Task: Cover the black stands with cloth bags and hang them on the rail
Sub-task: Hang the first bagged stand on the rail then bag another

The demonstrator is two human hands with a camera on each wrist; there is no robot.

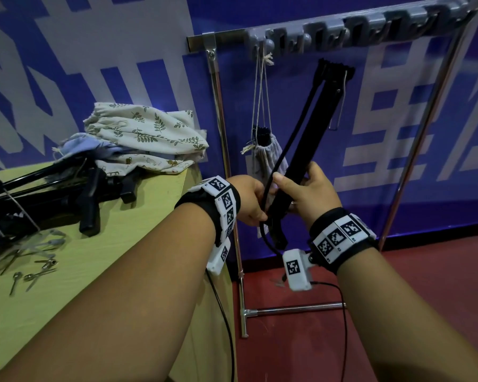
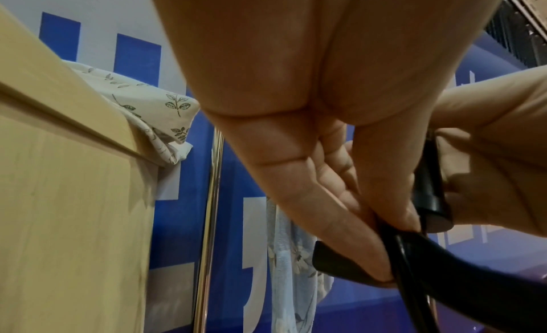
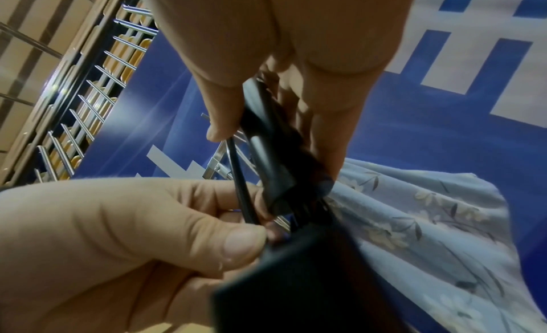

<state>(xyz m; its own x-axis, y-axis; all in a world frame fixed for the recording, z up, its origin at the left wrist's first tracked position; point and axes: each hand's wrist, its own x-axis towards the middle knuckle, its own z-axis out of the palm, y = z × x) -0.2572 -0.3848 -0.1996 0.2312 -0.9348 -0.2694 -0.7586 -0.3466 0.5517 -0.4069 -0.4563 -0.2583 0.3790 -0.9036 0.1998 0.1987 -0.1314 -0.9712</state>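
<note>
From the head view, my right hand [image 1: 309,194] clamps the folded black metal stand [image 1: 312,139], raised and tilted before the grey-hooked steel rail [image 1: 342,31]. My left hand [image 1: 250,199] pinches its thin black cable [image 1: 284,153].

At the left wrist, fingertips [image 2: 381,263] are closed on the cable.

At the right wrist, the grip is wrapped around the stand.

A hall or venue — blue printed banner wall [image 1: 287,20], tiered seating [image 3: 89,92], red floor [image 1: 398,312].
</note>
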